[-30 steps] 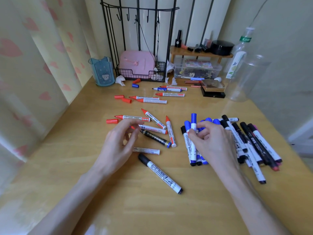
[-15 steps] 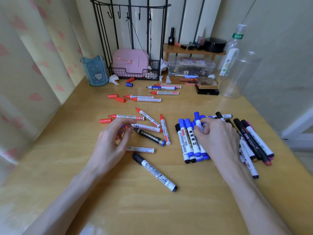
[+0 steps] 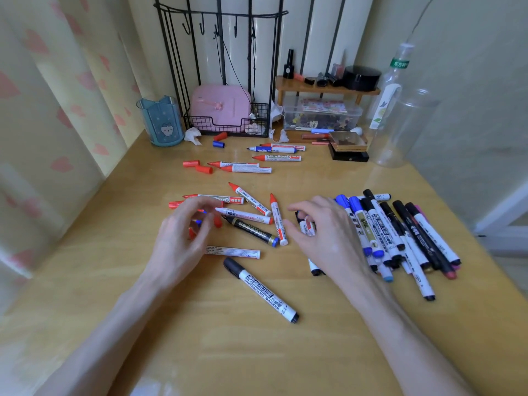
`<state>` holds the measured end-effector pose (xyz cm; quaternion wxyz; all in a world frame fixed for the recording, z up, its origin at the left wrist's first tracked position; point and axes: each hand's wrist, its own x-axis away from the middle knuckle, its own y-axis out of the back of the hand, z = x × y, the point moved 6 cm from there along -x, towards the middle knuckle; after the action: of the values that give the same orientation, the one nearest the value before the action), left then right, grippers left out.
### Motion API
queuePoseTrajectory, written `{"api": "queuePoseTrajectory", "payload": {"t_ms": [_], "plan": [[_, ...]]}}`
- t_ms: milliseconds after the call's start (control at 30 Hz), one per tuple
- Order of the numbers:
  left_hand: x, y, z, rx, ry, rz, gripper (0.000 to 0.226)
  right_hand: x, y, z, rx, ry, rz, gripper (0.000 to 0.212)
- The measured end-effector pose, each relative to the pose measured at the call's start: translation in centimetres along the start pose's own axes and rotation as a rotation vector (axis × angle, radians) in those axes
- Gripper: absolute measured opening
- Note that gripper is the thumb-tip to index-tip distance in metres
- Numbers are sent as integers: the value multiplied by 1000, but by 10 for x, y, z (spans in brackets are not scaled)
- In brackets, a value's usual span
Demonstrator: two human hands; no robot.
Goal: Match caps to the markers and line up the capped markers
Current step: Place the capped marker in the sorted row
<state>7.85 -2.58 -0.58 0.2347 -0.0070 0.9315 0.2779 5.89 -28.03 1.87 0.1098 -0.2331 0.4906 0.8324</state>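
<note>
Pale wood of the table point(image 3: 200, 324) is strewn with marker pens. A row of blue- and black-capped markers point(image 3: 400, 235) is laid side by side at the right, evidently as the finished line. Its left end is covered by the right hand point(image 3: 325, 238), arched over a white-barrelled marker point(image 3: 308, 227); whether that is gripped cannot be told. The left hand point(image 3: 180, 238) is bent over small loose red and blue caps point(image 3: 217, 222), presumably to match the uncapped red markers point(image 3: 251, 200) just beyond; no pinch can be confirmed.

The head camera looks forward and down, close over the wooden table point(image 3: 171, 324), toward the wall corner.
</note>
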Motion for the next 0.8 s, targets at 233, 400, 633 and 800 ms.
{"api": "queuePoseTrajectory", "payload": {"t_ms": [233, 400, 633, 800], "plan": [[-8, 26, 20, -185, 47, -142, 20, 1, -24, 19, -50, 48, 71, 24], [-8, 28, 42, -403, 151, -8, 8, 3, -44, 32, 14, 101, 141, 22], [-8, 35, 18, -343, -49, 125, 4, 7, -45, 31, 89, 125, 137, 23], [-7, 39, 24, -399, -15, 58, 8, 6, -47, 31, 194, 110, 132, 29]]}}
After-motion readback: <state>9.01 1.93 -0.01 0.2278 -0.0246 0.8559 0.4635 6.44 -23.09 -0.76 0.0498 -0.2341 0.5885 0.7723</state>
